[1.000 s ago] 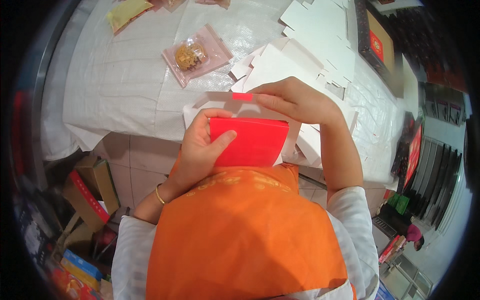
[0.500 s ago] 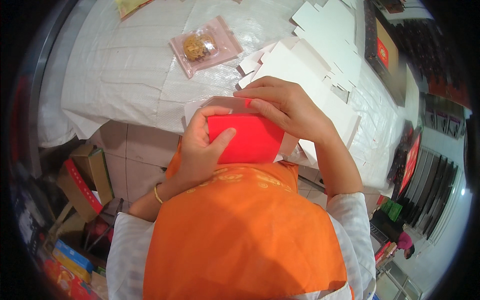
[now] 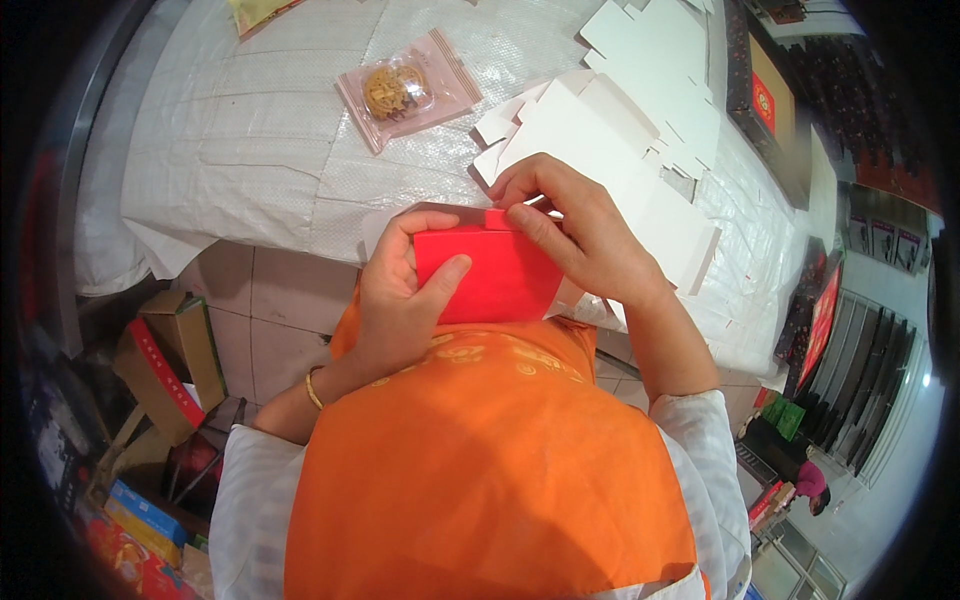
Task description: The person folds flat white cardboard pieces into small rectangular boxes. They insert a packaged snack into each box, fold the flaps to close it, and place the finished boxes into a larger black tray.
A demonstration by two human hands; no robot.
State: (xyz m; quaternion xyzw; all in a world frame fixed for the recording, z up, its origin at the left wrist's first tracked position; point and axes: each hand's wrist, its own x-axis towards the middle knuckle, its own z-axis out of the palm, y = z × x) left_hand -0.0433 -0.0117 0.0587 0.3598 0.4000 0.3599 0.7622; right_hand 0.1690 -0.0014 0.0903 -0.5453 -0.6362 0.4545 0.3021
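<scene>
Lowered, the red tab (image 3: 495, 220) nears the red box (image 3: 490, 278), clasped by left fingers (image 3: 445, 281); what right fingers (image 3: 542, 230) grasp is unclear.

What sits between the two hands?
The red box; the head view shows it. The left hand holds its left side; the right hand is at its upper right, by a small red tab.

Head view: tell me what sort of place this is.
Probably a packing area, perhaps in a food shop: a wrapped round pastry and flat cut white card lie on a covered table, with a red carton held nearby.
</scene>
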